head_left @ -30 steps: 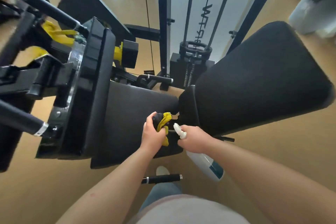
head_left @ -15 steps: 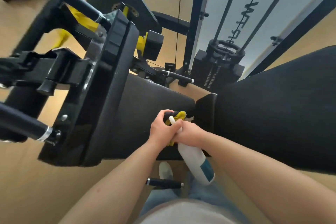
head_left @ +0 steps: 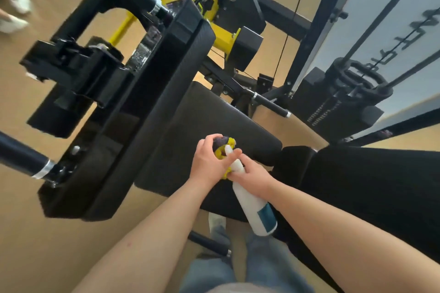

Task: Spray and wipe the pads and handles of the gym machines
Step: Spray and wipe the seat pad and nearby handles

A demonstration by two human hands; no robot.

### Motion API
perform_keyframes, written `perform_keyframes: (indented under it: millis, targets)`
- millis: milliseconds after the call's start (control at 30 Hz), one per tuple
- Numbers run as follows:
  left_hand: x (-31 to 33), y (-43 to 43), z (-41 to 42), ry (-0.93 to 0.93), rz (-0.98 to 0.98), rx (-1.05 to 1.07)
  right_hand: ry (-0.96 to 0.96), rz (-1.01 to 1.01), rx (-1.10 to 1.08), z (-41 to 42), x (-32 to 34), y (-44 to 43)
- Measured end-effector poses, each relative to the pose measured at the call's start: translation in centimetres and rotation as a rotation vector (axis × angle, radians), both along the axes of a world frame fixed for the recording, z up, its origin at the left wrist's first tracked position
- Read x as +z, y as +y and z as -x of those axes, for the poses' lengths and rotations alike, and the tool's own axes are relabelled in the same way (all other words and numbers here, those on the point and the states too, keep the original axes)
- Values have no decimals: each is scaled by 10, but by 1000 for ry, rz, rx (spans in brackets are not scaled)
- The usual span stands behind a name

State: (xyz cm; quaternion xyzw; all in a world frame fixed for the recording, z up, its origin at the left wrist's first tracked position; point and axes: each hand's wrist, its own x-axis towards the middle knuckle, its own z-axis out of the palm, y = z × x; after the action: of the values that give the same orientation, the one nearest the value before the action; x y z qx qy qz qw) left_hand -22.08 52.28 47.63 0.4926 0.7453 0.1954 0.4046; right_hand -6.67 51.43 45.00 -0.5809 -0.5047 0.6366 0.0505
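1. White spray bottle [head_left: 256,209] is tilting over the seat pad's [head_left: 209,116] near edge, with the right grip [head_left: 256,175] curling round its neck.
2. Left grip [head_left: 209,162] is bunching a yellow cloth [head_left: 227,143] just beside the nozzle, above the seat pad.
3. Weight stack [head_left: 342,112] is sitting beyond, to the right.

Your left hand [head_left: 209,162] grips bunched yellow-and-dark cloth [head_left: 225,144]. Your right hand [head_left: 253,175], touching left hand, holds white spray bottle [head_left: 256,207] by neck, nozzle against cloth, bottle body slanting back toward you. Both hands over black seat pad [head_left: 185,126]. Back pad [head_left: 371,188] just right of right hand. Large black pad [head_left: 147,112] left of left hand; chrome-collared handle [head_left: 21,158] farther left. Weight stack [head_left: 342,107] beyond hands.
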Motion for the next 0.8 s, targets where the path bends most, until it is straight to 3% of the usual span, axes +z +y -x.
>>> perform_keyframes:
  millis: [100,233,433,567,667,800]
  targets:
    - [-14,14,8,155,-88,21,-81,10,-11,-9,-15,20]
    - [-43,32,31,524,-305,-31,-124,63,-26,-12,-40,47]
    - [-102,33,50,712,158,-303,-169,61,47,7,-84,75]
    - [-135,37,54,760,134,-421,-186,59,32,21,-114,83]
    - [-158,44,48,802,220,-521,-188,63,-15,28,-137,89]
    - [-180,53,45,864,207,-428,-168,40,-25,33,-158,96]
